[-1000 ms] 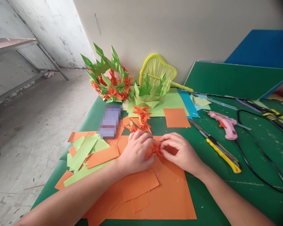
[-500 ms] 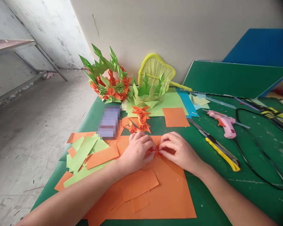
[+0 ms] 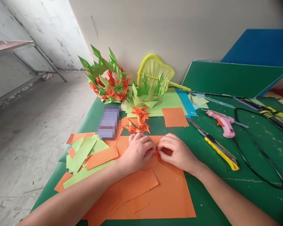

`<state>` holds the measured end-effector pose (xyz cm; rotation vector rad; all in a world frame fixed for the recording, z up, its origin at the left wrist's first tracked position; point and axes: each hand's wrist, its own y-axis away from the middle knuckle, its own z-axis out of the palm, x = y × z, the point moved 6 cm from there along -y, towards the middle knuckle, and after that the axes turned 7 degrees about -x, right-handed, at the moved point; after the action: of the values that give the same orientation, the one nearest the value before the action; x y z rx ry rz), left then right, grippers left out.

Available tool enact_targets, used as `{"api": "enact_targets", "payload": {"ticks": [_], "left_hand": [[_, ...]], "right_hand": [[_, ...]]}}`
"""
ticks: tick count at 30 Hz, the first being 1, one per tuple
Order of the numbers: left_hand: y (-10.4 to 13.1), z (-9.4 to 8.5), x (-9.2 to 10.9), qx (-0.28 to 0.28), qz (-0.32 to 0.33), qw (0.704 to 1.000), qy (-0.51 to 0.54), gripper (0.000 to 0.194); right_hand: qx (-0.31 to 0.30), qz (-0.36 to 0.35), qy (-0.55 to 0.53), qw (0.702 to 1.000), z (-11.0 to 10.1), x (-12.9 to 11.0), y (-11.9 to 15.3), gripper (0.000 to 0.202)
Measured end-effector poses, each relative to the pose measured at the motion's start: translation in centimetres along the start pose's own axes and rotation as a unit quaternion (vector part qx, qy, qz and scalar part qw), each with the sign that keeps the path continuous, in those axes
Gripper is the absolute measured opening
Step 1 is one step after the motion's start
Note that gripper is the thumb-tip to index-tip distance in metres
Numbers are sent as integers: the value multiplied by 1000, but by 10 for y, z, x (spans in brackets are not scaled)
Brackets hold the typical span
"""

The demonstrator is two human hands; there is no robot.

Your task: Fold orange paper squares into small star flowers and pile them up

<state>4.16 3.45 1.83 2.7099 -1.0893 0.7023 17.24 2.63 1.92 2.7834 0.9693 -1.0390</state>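
Between my two hands is a small orange folded paper flower (image 3: 157, 154), mostly covered by fingers. My left hand (image 3: 139, 150) pinches it from the left, fingers curled. From the right, my right hand (image 3: 173, 151) pinches it between thumb and fingertips. Both hands are over a large orange paper sheet (image 3: 169, 194). Just beyond them lie several finished orange paper flowers (image 3: 142, 119). Behind those stands a green folded-paper crown (image 3: 148, 94), with a larger green and orange paper crown (image 3: 108, 78) to its left.
Green and orange paper scraps (image 3: 85, 153) and a blurred phone-like object (image 3: 109, 122) lie left. A square orange paper (image 3: 175, 117), a yellow utility knife (image 3: 220, 150) and a pink glue gun (image 3: 223, 122) with a black cord lie right. A yellow fan-shaped object (image 3: 155, 67) leans against the wall.
My right hand's fingers have shifted slightly up and closer to the left fingertips, covering more of the small flower. My left hand has hardly moved. The view has shifted a little.
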Motion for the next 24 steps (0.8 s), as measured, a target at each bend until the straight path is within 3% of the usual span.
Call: {"api": "enact_targets", "payload": {"ticks": [14, 24], "left_hand": [[-1, 7, -1, 18, -35, 999, 37, 7], [2, -4, -2, 73, -36, 997, -5, 21]], "right_hand": [[39, 37, -14, 998, 5, -1, 0, 24], [60, -3, 16, 998, -3, -7, -1, 15]]}}
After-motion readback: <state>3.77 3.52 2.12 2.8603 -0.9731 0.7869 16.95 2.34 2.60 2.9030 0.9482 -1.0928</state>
